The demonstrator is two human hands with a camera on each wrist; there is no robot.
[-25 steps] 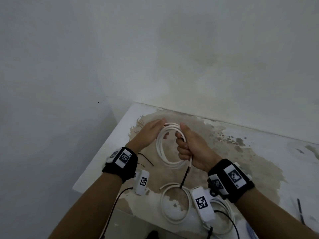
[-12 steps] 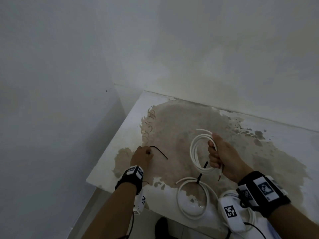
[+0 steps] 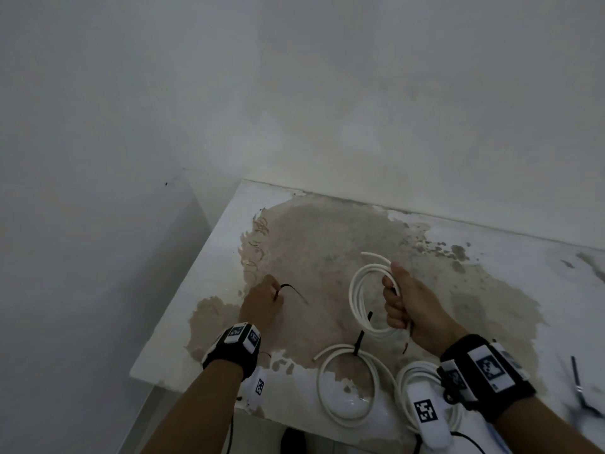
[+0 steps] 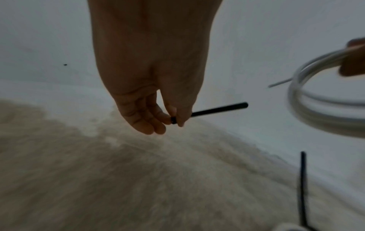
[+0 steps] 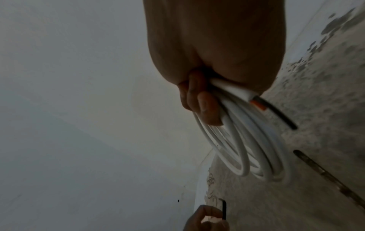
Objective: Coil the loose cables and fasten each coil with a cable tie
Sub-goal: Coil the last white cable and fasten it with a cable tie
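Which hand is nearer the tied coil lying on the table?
Right. The right hand, gripping the untied coil, hovers just beyond the tied coil. The left hand, pinching a black cable tie, sits farther left.

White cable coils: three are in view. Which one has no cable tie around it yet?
The coil gripped in the right hand, the held coil. The middle coil on the table shows a black tie; the third, near the right wrist, is mostly hidden.

Left hand (image 3: 262, 306) with cable tie (image 3: 294, 290) left of held coil (image 3: 363, 306), tied coil (image 3: 347, 385) nearer on table (image 3: 209, 257)
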